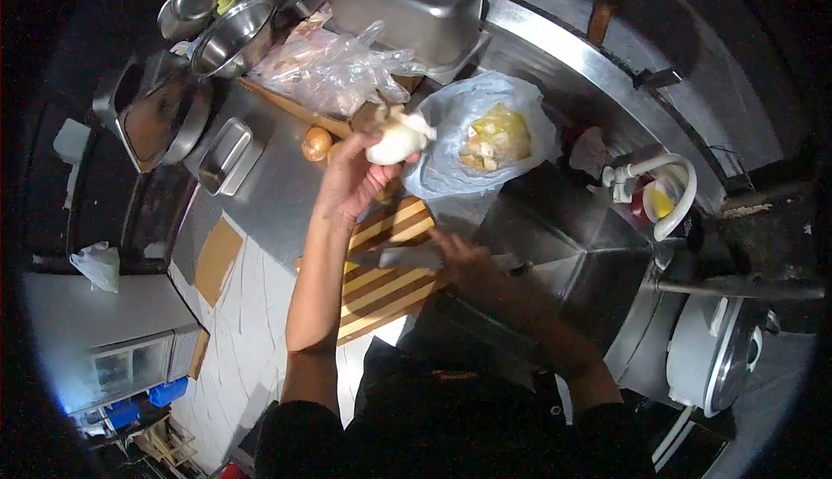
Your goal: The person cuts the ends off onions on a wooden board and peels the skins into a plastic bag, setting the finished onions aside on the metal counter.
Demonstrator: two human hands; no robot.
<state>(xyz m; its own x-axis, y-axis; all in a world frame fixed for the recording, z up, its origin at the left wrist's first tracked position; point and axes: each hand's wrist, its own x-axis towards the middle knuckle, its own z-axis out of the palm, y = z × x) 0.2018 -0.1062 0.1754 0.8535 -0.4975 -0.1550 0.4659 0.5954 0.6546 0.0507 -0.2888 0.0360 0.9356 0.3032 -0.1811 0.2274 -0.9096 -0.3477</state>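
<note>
My left hand [357, 180] is raised over the counter, its fingers wrapped round a white peeled onion [394, 143] with a ragged end. Below it lies a striped wooden cutting board [390, 300]. My right hand [468, 262], dim and blurred, is closed on a knife, whose pale blade [406, 258] points left above the board. Just beyond the hands sits an open plastic bag [442, 171] containing onion peels and trimmings [494, 143]. An unpeeled brown onion [316, 143] rests on the counter, left of my raised hand.
A cardboard box holds a clear plastic bag [334, 67] at the back, beside a large metal pan [399, 11]. Steel bowls [234, 37] and a small metal tray [232, 157] stand left. A sink [555, 228] with a white curved faucet [685, 176] lies right.
</note>
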